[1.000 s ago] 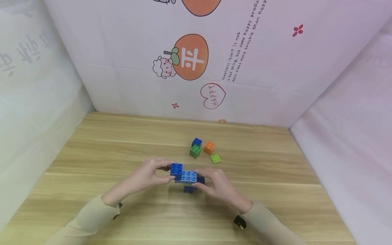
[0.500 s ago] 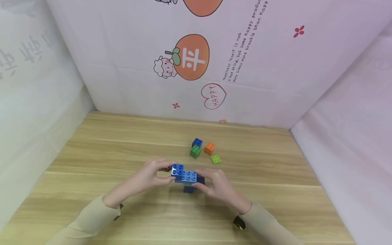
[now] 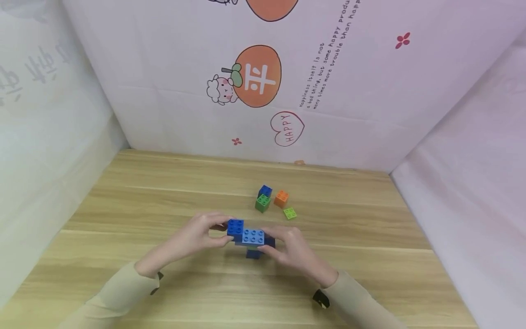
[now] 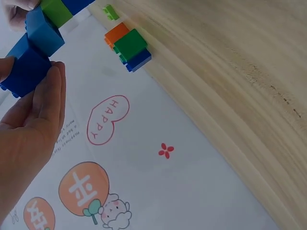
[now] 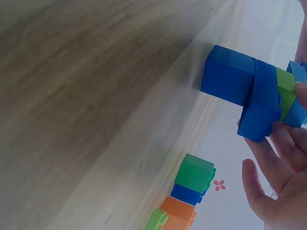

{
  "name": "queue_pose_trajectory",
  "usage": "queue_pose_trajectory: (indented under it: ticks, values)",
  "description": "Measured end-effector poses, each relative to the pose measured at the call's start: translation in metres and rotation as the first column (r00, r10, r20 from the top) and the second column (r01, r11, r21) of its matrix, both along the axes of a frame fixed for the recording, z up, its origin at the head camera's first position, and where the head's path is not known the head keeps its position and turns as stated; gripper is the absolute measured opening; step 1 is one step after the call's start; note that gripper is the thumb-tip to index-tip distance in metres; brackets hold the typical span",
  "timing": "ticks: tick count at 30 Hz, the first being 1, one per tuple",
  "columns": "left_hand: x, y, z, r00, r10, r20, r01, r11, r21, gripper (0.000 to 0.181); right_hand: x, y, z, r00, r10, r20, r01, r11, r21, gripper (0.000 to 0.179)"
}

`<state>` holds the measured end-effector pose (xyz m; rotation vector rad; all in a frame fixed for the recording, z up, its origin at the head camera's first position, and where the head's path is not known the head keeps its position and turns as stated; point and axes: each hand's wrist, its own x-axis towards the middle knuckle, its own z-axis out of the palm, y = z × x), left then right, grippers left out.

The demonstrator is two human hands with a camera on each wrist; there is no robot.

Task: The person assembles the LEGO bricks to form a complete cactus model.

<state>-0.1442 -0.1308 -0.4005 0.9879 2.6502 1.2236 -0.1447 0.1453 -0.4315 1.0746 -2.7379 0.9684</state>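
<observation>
In the head view, my left hand (image 3: 204,232) pinches a dark blue square brick (image 3: 235,227) between thumb and fingers. That brick sits at the left end of a light blue brick (image 3: 253,236), overlapping it in the left wrist view. My right hand (image 3: 292,246) grips the right side of the stack at the light blue brick. Below it, the right wrist view shows a lime green brick (image 5: 286,91), a blue brick (image 5: 264,103) jutting sideways and a blue base brick (image 5: 228,74) near the tabletop. Fingers partly hide the upper joints.
Behind the stack lie a green brick (image 3: 262,203), a blue brick (image 3: 265,191) touching it, an orange brick (image 3: 281,198) and a flat lime plate (image 3: 290,213). White printed cloth (image 3: 185,114) walls the wooden table (image 3: 144,192) at the back and sides.
The dark blue brick in my left hand tips and shifts slightly right, then back left. My right hand and the rest of the stack stay almost still.
</observation>
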Motion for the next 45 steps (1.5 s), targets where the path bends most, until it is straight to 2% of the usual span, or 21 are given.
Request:
queue_pose_trajectory:
  ticks: [7, 16, 24, 27, 30, 35, 38, 42, 45]
  values:
    - [0.001, 0.003, 0.001, 1.000, 0.004, -0.002, -0.005, 1.000, -0.008, 0.035, 0.000, 0.001, 0.001, 1.000, -0.001, -0.015, 0.001, 1.000, 0.006, 0.043]
    - [0.003, 0.006, 0.002, 0.996, 0.002, -0.089, -0.004, 1.000, -0.023, 0.033, 0.002, 0.002, 0.002, 1.000, -0.015, -0.012, 0.015, 1.000, 0.017, 0.045]
    - [0.005, 0.008, 0.000, 0.996, 0.027, -0.085, -0.027, 1.000, 0.003, 0.034, 0.004, 0.002, 0.004, 0.999, -0.038, 0.018, 0.037, 0.999, 0.027, 0.046]
    - [0.005, 0.008, -0.003, 0.999, 0.041, -0.032, -0.040, 0.999, 0.034, 0.034, 0.004, 0.001, 0.004, 0.999, -0.036, 0.012, 0.036, 0.999, 0.027, 0.047]
    - [0.006, 0.007, -0.006, 0.996, 0.051, 0.072, -0.057, 0.994, 0.090, 0.035, 0.004, 0.001, 0.004, 0.999, -0.033, 0.008, 0.033, 0.999, 0.027, 0.047]
    - [0.006, 0.005, -0.013, 0.966, 0.045, 0.256, -0.098, 0.975, 0.198, 0.039, 0.004, 0.002, 0.004, 0.999, -0.031, 0.039, 0.030, 0.999, 0.026, 0.044]
    - [0.004, 0.007, -0.019, 0.950, 0.037, 0.309, -0.110, 0.968, 0.224, 0.044, 0.005, 0.002, 0.006, 0.996, -0.032, 0.077, 0.031, 0.999, 0.023, 0.042]
    - [0.001, 0.011, -0.031, 0.938, 0.030, 0.345, -0.109, 0.971, 0.212, 0.051, 0.004, 0.002, 0.007, 0.993, -0.032, 0.118, 0.030, 0.999, 0.014, 0.041]
    - [0.000, 0.016, -0.039, 0.921, 0.011, 0.390, -0.107, 0.969, 0.224, 0.057, 0.003, 0.002, 0.007, 0.990, -0.031, 0.135, 0.029, 0.999, 0.012, 0.040]
